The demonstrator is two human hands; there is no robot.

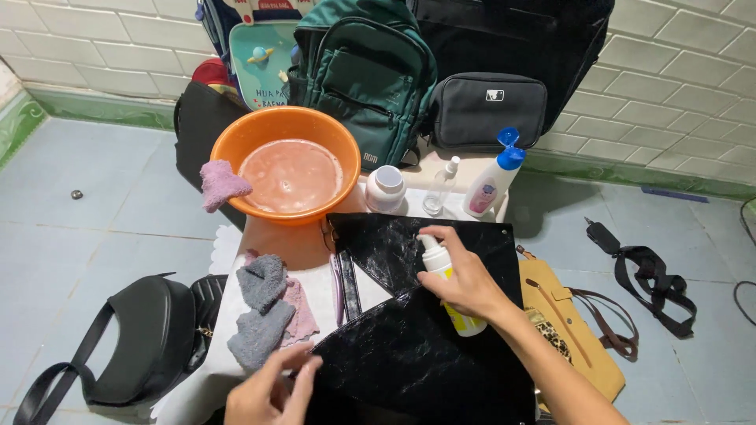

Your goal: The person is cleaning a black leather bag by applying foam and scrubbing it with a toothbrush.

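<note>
My right hand (466,277) grips a white spray bottle (449,293) with a yellow label, its nozzle pointing left over a glossy black bag (409,354) lying on the small white table (315,287). My left hand (272,389) rests at the bag's near left edge, fingers pinching or touching its corner. Grey and pink cloths (264,311) lie just left of the bag.
An orange basin (285,164) of soapy water with a pink cloth (220,183) on its rim stands at the table's back. A white jar (386,187), clear spray bottle (439,187) and blue-capped bottle (494,177) are behind. Backpacks (366,71), a black shoulder bag (134,338) and a tan bag (571,330) lie around.
</note>
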